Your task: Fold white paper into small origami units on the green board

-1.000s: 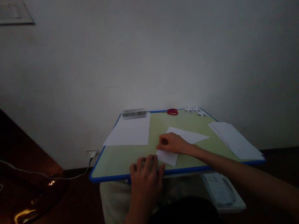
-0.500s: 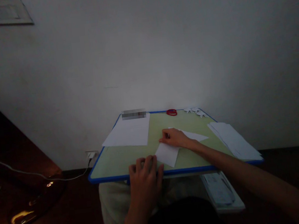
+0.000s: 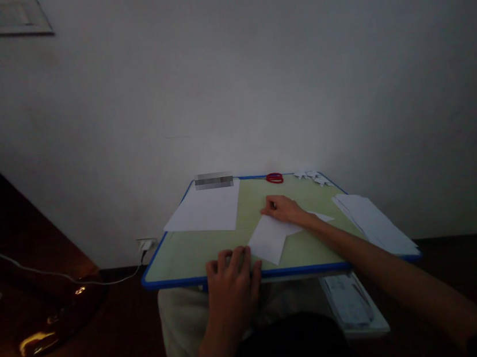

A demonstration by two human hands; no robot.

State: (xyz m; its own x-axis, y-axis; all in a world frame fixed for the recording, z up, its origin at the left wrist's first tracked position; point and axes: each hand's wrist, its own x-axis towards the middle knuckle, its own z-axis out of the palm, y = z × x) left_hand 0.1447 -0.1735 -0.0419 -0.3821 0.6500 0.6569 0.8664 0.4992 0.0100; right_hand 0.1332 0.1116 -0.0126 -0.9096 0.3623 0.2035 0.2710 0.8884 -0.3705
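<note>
A folded white paper (image 3: 269,237) lies on a small green table with a blue rim (image 3: 177,281). My right hand (image 3: 284,210) presses on the far end of this paper, its fingers curled and close together. My left hand (image 3: 232,283) rests at the table's near edge with its fingers spread flat, the fingertips at the paper's near corner.
A flat white sheet (image 3: 205,209) lies at the back left, a stack of sheets (image 3: 372,221) at the right edge. Red scissors (image 3: 274,177) and small paper cut-outs (image 3: 313,177) sit by the wall. A white cable (image 3: 54,274) and wall socket (image 3: 146,245) are left.
My right hand has slid away from me along the folded paper, uncovering more of its near part. My left hand has stayed at the near edge.
</note>
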